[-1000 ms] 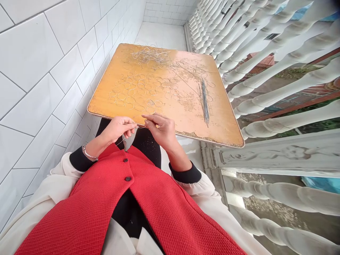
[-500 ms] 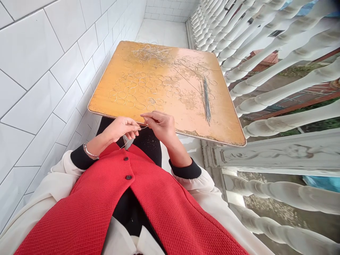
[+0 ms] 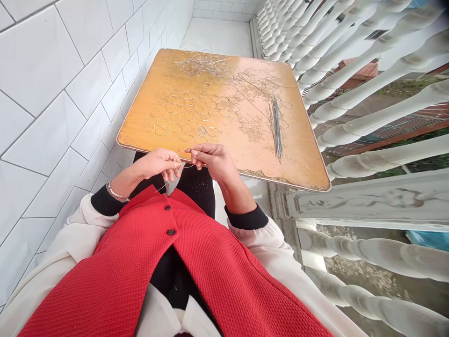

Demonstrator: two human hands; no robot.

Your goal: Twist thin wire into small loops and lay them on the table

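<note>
A thin wire (image 3: pixel 187 166) runs between my two hands, just in front of the near edge of the tabletop. My left hand (image 3: pixel 162 164) pinches it between thumb and fingers, and a loose end sticks out below toward the red vest. My right hand (image 3: pixel 212 160) pinches the wire too, with its fingertips close to those of the left. Beyond the hands, several wire rings (image 3: pixel 187 137) lie spread flat on the orange board (image 3: pixel 133 133). How far the wire is bent is partly hidden by the fingers.
A bundle of straight wires (image 3: pixel 277 133) lies on the board's right side. At the far edge sits a tangled heap of wire (image 3: pixel 203 64). A white tiled wall (image 3: pixel 52 126) rises on the left, and a white balustrade (image 3: pixel 372 154) stands on the right.
My left hand has turned slightly, its back now more level. The right hand has risen a little, and the wire stays between both. The view has shifted slightly.
</note>
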